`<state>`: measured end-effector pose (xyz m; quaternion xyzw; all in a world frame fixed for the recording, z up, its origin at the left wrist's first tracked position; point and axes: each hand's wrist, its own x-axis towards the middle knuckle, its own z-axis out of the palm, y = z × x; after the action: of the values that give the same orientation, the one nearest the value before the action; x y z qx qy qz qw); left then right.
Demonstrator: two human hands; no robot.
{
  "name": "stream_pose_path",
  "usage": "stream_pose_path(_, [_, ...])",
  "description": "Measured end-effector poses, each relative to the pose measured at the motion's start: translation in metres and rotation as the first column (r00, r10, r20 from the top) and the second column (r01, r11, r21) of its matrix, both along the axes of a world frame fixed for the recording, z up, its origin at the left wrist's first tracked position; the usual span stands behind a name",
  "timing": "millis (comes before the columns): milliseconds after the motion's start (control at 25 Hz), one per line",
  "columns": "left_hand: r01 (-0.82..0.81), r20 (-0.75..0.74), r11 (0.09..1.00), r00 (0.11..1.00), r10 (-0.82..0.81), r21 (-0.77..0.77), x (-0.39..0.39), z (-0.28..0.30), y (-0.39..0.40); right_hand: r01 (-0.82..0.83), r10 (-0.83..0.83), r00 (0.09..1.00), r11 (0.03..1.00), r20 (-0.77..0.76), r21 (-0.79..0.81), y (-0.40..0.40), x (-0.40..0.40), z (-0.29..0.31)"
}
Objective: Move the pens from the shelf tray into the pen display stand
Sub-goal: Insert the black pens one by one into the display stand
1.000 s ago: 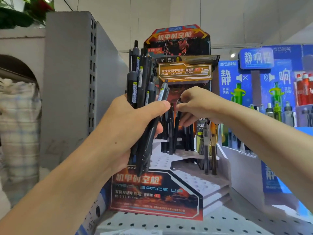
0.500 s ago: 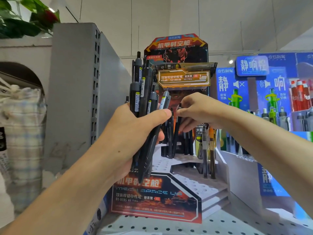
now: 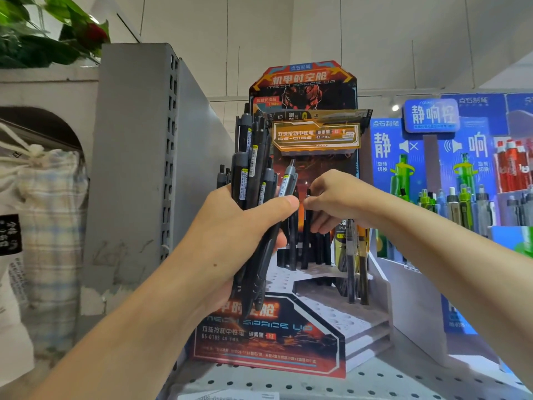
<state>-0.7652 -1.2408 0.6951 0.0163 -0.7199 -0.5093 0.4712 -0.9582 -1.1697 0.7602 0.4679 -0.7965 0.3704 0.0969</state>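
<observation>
Not much is being changed from half a second back: the view is being tipped up a touch, so the whole scene is sitting lower in frame, and the hands are being kept in almost the same spots.

A fat bundle of dark pens point(image 3: 253, 203) is being clamped upright in the left hand point(image 3: 230, 243), with the thumb wrapped across the front. One pen point(image 3: 307, 226) is being pinched near its top by the right hand point(image 3: 334, 200), down among the black pens already standing in the upper tier of the pen display stand point(image 3: 302, 284). So the slotting-in step is being worked through, one pen at a time.

Next, that pen probably needs to be seated straight in a free hole and released, then another one is to be picked out of the bundle.

Some stuff can't be made out: the pen tip and its hole are being hidden behind the left thumb and the other pens, so whether it's seated can't be told. The shelf tray isn't being shown anywhere. The bundle can't be counted either.
</observation>
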Motion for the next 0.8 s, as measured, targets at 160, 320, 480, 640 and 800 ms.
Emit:
stream_pose_path(160, [0.016,-0.018,1.000,1.000,-0.016,0.005,-0.002,-0.003,0.000,0.015,-0.012,0.998,0.998,-0.057,0.058,-0.004,0.006,0.000])
stream_pose_path(320, [0.032,-0.035,0.999,0.999,-0.032,-0.012,-0.001,-0.003,0.001,0.055,-0.041,0.992,0.992,-0.120,0.112,-0.004,0.011,0.001])
stream_pose_path(480, [0.036,-0.019,0.999,0.999,-0.036,-0.040,0.000,-0.002,0.002,0.112,-0.075,0.981,0.973,-0.181,0.200,-0.002,0.017,0.007])
stream_pose_path(640, [0.038,-0.013,0.999,0.999,-0.039,-0.034,-0.002,-0.001,0.003,0.109,-0.067,0.981,0.966,-0.181,0.235,-0.002,0.018,0.009])
stream_pose_path(800, [0.033,-0.011,0.999,0.999,-0.034,-0.038,-0.002,0.005,0.005,0.102,-0.046,0.951,0.981,-0.307,0.168,0.007,0.016,0.008])
